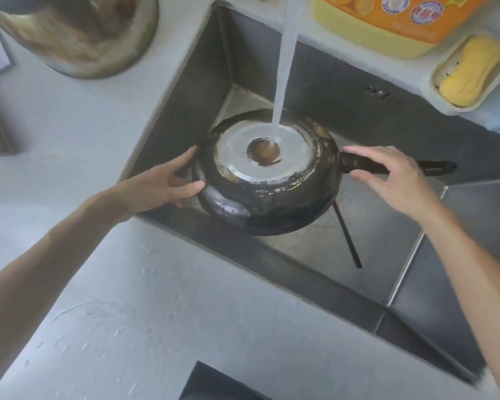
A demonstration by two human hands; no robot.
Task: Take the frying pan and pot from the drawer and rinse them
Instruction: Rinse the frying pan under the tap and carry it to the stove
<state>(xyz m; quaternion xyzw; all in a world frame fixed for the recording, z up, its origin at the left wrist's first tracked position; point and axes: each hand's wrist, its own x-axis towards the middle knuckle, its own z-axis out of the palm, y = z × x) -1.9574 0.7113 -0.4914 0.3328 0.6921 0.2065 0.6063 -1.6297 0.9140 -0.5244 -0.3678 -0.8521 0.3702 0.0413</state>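
frying pan [267, 180]: upside down in the sink [358, 90], tap water [286, 67] hitting its base
left hand [168, 183]: fingers spread, touching the pan's rim
right hand [393, 174]: loosely curled over the handle [364, 164]
pot [78, 33]: on the counter, back left corner

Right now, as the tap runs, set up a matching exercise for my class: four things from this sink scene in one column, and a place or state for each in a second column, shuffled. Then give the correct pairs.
Column one:
1. frying pan
2. pot
3. bar of soap
4. right hand

Column two:
A. lying in a pale dish by the sink's far right corner
B. upside down in the sink under the water stream
C. on the pan's dark handle
D. standing on the counter to the left of the sink

Pairs: 1-B, 2-D, 3-A, 4-C
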